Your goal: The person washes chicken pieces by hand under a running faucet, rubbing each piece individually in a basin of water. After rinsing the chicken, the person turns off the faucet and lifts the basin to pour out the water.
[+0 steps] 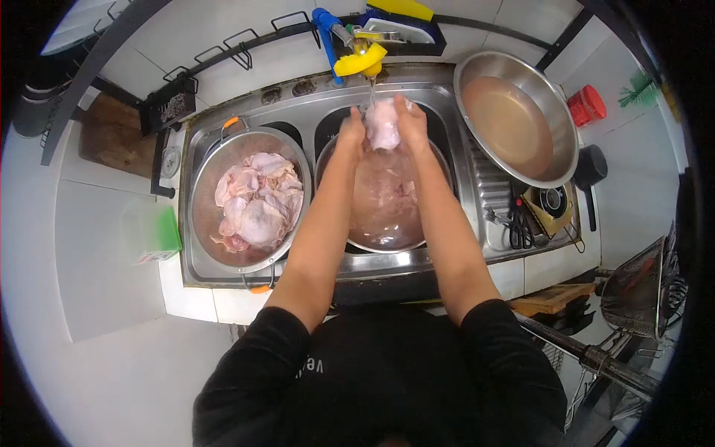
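Note:
Between both hands is a pale piece of raw chicken [383,125], held under a thin stream from the tap [363,54]. My left hand [352,129] is closed against its left side. My right hand [412,123] grips it from the right; some fingers of both hands are hidden. Directly below, a round metal basin [387,249] in the sink holds cloudy pinkish water, with more chicken [391,190] partly under the surface. To the left, a metal colander [198,212] with orange handles contains a heap of raw chicken pieces [257,205].
A large metal bowl [570,145] of murky water stands on the right drainboard [491,195]. Scissors [520,227] and other utensils lie below it. A red cup [586,106] and a dark saucepan [589,165] sit farther right. A black rack [223,56] runs along the back wall.

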Action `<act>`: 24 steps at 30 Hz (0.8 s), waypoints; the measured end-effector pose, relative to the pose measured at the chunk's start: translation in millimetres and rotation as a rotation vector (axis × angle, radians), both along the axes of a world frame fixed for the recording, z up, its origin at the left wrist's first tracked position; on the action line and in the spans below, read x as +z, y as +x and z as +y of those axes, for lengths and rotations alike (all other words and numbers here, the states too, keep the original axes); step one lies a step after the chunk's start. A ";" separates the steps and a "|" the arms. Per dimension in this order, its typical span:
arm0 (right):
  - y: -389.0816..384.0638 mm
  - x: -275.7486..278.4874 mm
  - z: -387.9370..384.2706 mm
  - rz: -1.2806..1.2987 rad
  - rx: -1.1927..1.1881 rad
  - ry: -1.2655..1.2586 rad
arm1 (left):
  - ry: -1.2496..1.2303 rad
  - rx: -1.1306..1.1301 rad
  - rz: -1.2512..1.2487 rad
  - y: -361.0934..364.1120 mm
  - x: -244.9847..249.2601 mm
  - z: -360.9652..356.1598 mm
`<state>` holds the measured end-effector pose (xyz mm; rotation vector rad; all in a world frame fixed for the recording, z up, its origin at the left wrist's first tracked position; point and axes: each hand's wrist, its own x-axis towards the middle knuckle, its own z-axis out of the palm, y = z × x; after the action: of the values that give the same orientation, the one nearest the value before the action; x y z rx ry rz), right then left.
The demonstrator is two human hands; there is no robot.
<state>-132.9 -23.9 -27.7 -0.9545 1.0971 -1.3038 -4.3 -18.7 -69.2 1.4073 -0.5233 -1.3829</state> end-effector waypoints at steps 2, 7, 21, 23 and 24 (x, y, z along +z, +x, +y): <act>-0.4 -5.5 -1.6 -0.158 -0.027 0.048 | 0.179 -0.160 0.266 1.8 -24.6 2.5; -16.2 -18.5 15.7 -0.405 0.223 0.191 | -0.072 -0.010 0.341 -11.3 51.7 37.5; 7.9 -23.6 6.2 0.218 -0.067 0.131 | -0.479 0.046 -0.398 -21.8 12.7 32.3; -2.4 -25.3 -1.5 -0.064 0.128 0.417 | -0.517 0.014 -0.430 -15.3 18.2 32.1; -12.4 -29.1 -3.7 -0.065 0.131 0.418 | -0.553 -0.026 -0.465 -11.5 27.7 34.8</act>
<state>-145.3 -27.6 -56.8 -0.6541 1.1768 -0.9422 -15.8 16.1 -41.5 1.2494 -1.1332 -0.8233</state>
